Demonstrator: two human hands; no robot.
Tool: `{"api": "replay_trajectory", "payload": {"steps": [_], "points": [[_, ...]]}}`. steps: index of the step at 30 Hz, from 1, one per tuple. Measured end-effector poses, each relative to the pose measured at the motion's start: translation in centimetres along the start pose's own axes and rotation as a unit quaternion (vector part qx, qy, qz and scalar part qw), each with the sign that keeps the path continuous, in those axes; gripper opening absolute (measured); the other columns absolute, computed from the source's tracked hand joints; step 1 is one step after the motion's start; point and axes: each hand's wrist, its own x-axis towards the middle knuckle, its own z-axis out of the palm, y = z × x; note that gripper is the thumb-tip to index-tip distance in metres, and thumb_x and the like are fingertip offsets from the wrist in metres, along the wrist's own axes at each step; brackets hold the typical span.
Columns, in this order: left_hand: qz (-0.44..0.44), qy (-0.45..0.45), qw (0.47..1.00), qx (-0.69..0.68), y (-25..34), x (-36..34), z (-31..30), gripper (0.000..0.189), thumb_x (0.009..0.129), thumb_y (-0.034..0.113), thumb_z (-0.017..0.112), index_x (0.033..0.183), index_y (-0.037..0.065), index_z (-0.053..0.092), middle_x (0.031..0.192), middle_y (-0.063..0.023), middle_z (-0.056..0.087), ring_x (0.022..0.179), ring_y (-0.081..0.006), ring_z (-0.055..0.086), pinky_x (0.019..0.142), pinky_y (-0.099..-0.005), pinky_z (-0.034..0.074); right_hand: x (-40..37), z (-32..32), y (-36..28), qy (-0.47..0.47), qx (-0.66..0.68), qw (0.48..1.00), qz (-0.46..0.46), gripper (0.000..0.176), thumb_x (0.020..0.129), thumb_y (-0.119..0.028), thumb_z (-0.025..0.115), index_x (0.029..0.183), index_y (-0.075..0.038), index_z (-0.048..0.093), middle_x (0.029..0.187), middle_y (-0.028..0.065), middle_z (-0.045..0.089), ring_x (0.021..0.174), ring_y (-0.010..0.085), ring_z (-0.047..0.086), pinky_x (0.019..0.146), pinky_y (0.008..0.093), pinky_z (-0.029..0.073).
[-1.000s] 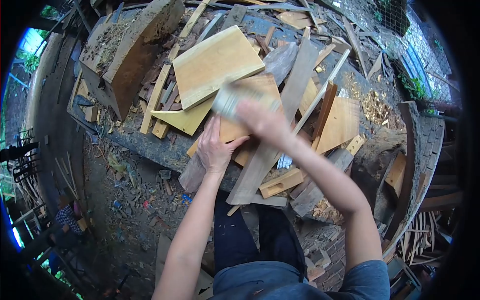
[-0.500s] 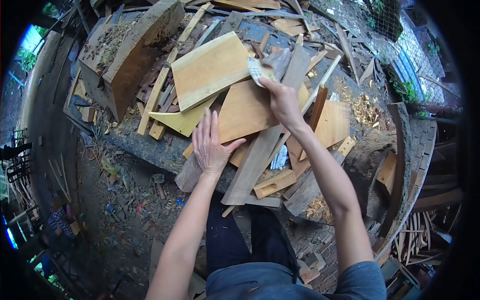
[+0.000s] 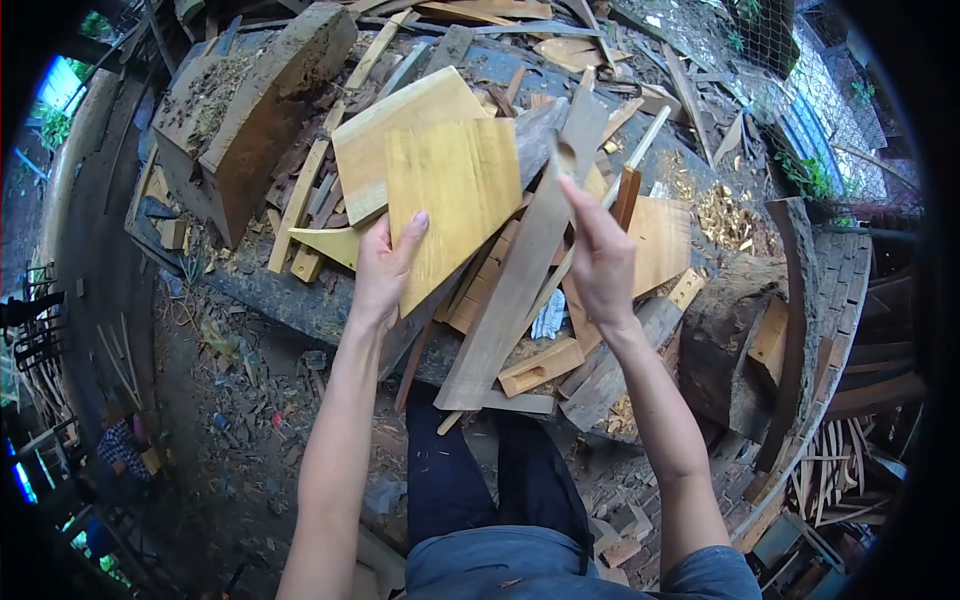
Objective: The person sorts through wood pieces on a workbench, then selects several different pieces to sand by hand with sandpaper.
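My left hand (image 3: 384,268) grips a flat, yellowish wooden board (image 3: 455,185) by its lower left edge, thumb on the face, and holds it up tilted over the pile. To the right of the board, my right hand (image 3: 604,262) is raised and closed on a small piece of sandpaper (image 3: 564,158), seen nearly edge-on and somewhat blurred. The sandpaper is apart from the board. Behind the held board lies a paler wooden board (image 3: 360,150). A long grey plank (image 3: 510,300) slants between my hands.
A thick timber block (image 3: 270,120) stands at the back left. Wood offcuts and shavings (image 3: 735,220) cover the bench. A mortised wood piece (image 3: 542,368) lies near the front edge. A log (image 3: 725,330) is at the right. Debris litters the ground (image 3: 250,400).
My left hand, earlier spread out over the boards, now has the yellowish board lifted and turned upright. My right hand has drawn back towards me and slightly right with the sandpaper.
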Motion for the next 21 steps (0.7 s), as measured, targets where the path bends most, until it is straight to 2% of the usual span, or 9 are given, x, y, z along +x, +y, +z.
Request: {"api": "replay_trajectory", "payload": {"steps": [4,6,7,10,12,16,18,19,21], "points": [[-0.104,-0.039,0.986,0.126,-2.2,0.7,-1.6,0.044,0.096,0.027,0.066,0.125,-0.004,0.057,0.112,-0.0149,0.067,0.098,-0.0174,0.065,0.083,-0.0306,0.053,1.5,4.4,-1.1,-0.062,-0.041,0.995,-0.071,0.046,0.083,0.01,0.052,0.126,-0.005,0.061,0.125,0.0162,0.064,0.117,0.032,0.062,0.097,0.0393,0.052],[0.047,0.035,0.865,0.499,-3.3,0.0,-1.6,0.061,0.09,0.036,0.07,0.131,-0.005,0.053,0.125,-0.0243,0.058,0.116,-0.0287,0.057,0.096,-0.0407,0.046,2.1,6.3,0.2,-0.094,-0.073,0.989,-0.091,0.045,0.084,0.01,0.051,0.124,-0.005,0.062,0.127,0.0145,0.064,0.12,0.0311,0.06,0.096,0.0383,0.052],[0.071,0.035,0.822,0.564,-3.5,-0.8,-1.8,0.084,0.083,0.047,0.074,0.14,-0.006,0.042,0.137,-0.0292,0.047,0.129,-0.038,0.044,0.104,-0.0485,0.037,2.1,7.2,1.2,-0.102,-0.093,0.988,-0.072,0.039,0.085,0.006,0.052,0.121,-0.004,0.063,0.125,0.0154,0.064,0.119,0.0304,0.06,0.096,0.0383,0.052],[0.124,0.012,0.785,0.607,-5.7,-2.7,-2.6,0.096,0.079,0.05,0.076,0.145,-0.005,0.032,0.136,-0.027,0.05,0.127,-0.0379,0.048,0.105,-0.0503,0.035,0.8,9.8,2.5,-0.081,-0.14,0.982,-0.098,0.033,0.085,0.001,0.053,0.116,-0.002,0.062,0.122,0.0153,0.065,0.118,0.0304,0.061,0.095,0.0386,0.052],[0.145,0.003,0.813,0.564,-7.3,-2.5,-3.5,0.107,0.073,0.052,0.079,0.147,-0.004,0.026,0.132,-0.0264,0.054,0.12,-0.0384,0.054,0.103,-0.0483,0.039,-0.7,10.2,1.0,-0.058,-0.135,0.987,-0.064,0.034,0.085,0.0,0.054,0.118,-0.003,0.061,0.122,0.0149,0.065,0.118,0.0309,0.061,0.094,0.0383,0.053],[0.136,0.009,0.819,0.557,-9.3,-1.9,-4.3,0.102,0.069,0.051,0.082,0.142,-0.002,0.036,0.119,-0.0238,0.062,0.106,-0.0387,0.062,0.092,-0.0441,0.05,-4.8,9.7,-0.3,-0.218,-0.089,0.922,-0.308,0.042,0.083,-0.005,0.058,0.124,-0.004,0.06,0.126,0.0156,0.063,0.122,0.0279,0.059,0.1,0.0376,0.052],[0.104,0.046,0.837,0.535,-7.8,-2.4,-3.2,0.098,0.067,0.051,0.083,0.14,0.001,0.04,0.121,-0.0219,0.063,0.107,-0.0369,0.063,0.092,-0.0441,0.051,-1.9,8.6,2.8,-0.178,-0.146,0.916,-0.328,0.044,0.083,-0.006,0.059,0.126,-0.005,0.06,0.129,0.0156,0.062,0.122,0.0274,0.06,0.1,0.037,0.052],[0.125,0.047,0.835,0.534,-7.4,-2.4,-3.0,0.099,0.067,0.051,0.083,0.141,0.003,0.04,0.123,-0.0215,0.062,0.108,-0.036,0.063,0.091,-0.0436,0.051,-0.5,8.5,3.7,-0.161,-0.128,0.955,-0.215,0.045,0.083,-0.007,0.059,0.128,-0.005,0.06,0.131,0.0157,0.061,0.122,0.0278,0.06,0.1,0.0365,0.052],[0.123,0.053,0.832,0.539,-7.4,-2.5,-3.1,0.099,0.067,0.051,0.083,0.141,0.002,0.04,0.123,-0.0215,0.062,0.108,-0.0357,0.064,0.091,-0.0434,0.051,0.0,9.2,3.0,-0.123,-0.156,0.97,-0.138,0.043,0.084,-0.005,0.058,0.127,-0.004,0.06,0.13,0.0152,0.061,0.122,0.0288,0.059,0.099,0.0365,0.052]]}}
